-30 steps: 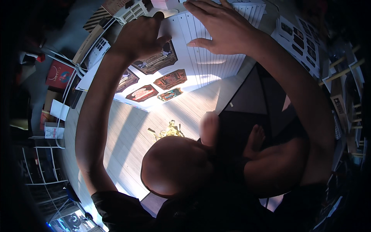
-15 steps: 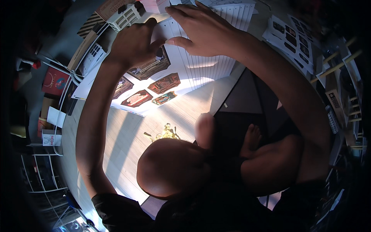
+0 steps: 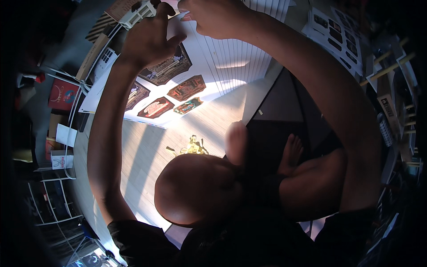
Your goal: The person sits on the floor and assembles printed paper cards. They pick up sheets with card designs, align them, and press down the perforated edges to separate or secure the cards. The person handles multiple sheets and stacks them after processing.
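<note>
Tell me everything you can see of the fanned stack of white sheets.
The stack of white sheets looks like paper, its pages fanned into overlapping strips rightward. The exposed page carries dark-bordered pictures, some reddish or teal. Sunlight crosses its near part, beside pale floor. The right hand appears to pinch its far edge; the left hand covers part, contact unclear.

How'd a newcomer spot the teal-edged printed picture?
Past the pale wooden floor, find the white sheet. Near its lower edge, right of the red picture, is the small picture. Teal edging sets it apart from that and the reddish-brown picture above.
</note>
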A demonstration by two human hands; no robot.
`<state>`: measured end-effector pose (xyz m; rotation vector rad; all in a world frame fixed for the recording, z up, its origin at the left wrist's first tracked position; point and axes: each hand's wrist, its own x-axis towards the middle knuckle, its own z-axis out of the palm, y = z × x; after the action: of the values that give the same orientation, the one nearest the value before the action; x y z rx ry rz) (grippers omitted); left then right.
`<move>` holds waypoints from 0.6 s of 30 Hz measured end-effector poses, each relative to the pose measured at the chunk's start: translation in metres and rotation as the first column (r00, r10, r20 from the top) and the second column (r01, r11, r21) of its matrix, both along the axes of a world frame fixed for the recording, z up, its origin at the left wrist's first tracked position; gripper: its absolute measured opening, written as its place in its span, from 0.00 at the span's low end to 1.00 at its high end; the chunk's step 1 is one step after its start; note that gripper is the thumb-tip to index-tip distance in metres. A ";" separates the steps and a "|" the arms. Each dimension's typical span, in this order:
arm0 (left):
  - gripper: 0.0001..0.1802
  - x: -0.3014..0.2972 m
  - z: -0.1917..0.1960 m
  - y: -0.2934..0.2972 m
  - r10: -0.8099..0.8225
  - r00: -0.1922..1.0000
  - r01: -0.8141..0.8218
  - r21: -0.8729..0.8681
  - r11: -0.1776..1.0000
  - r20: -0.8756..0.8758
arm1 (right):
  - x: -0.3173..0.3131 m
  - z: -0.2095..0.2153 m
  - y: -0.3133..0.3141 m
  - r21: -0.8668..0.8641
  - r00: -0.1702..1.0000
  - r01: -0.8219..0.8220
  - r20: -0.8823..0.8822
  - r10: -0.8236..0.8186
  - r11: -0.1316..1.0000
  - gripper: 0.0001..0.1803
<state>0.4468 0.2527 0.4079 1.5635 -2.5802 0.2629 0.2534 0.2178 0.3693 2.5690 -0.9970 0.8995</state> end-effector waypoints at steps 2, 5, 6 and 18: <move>0.32 0.005 -0.002 -0.005 -0.095 0.995 0.096 -0.048 0.994 0.006 | -0.001 0.001 -0.001 -0.017 0.999 0.002 -0.039 -0.002 1.000 0.12; 0.27 0.004 0.003 -0.006 -0.070 0.998 0.070 0.080 0.994 -0.006 | -0.003 0.017 0.002 0.242 0.991 -0.026 -0.118 0.056 0.970 0.18; 0.25 0.004 0.009 -0.004 -0.017 1.000 0.020 0.195 0.981 -0.014 | -0.006 0.050 0.013 0.473 0.982 -0.055 -0.136 0.135 0.879 0.24; 0.33 0.012 0.013 -0.031 -0.197 0.979 0.204 0.174 0.963 -0.053 | -0.145 0.000 0.059 -0.289 0.957 -0.079 0.245 0.154 0.954 0.21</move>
<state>0.4588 0.2222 0.4210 1.3262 -2.7736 -0.0158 0.1084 0.2769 0.3695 2.3316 -0.7225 1.3418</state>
